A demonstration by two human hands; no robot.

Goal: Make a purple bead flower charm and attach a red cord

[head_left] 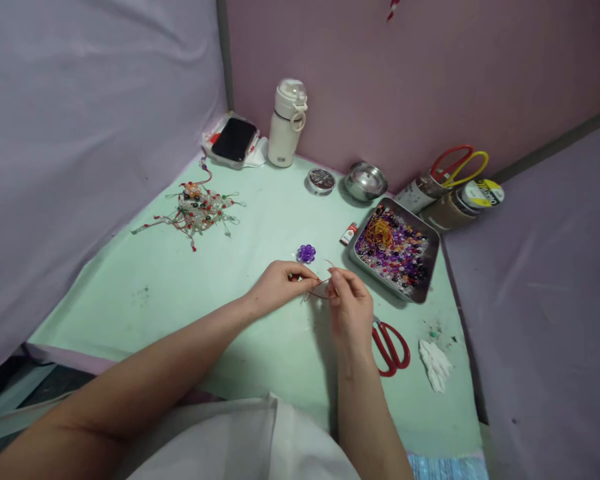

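Between my hands a thin red cord (pixel 321 297) bends in a small loop over the table. My left hand (pixel 285 283) pinches it between thumb and forefinger. On the other side my right hand (pixel 350 300) grips the cord too, with a short end sticking up past the fingertips. Just beyond my left fingers lies a purple bead flower (pixel 307 253). Red-handled scissors (pixel 391 348) rest beside my right wrist, their blades partly hidden by it.
A metal tray (pixel 433 257) of mixed beads and yellow thread stands right. Behind are a steel bowl (pixel 365 181), a round tin (pixel 321 181), a white bottle (pixel 286 127) and a phone (pixel 235 139). Beaded strings (pixel 200 210) lie left, crumpled tissue (pixel 435 365) right.
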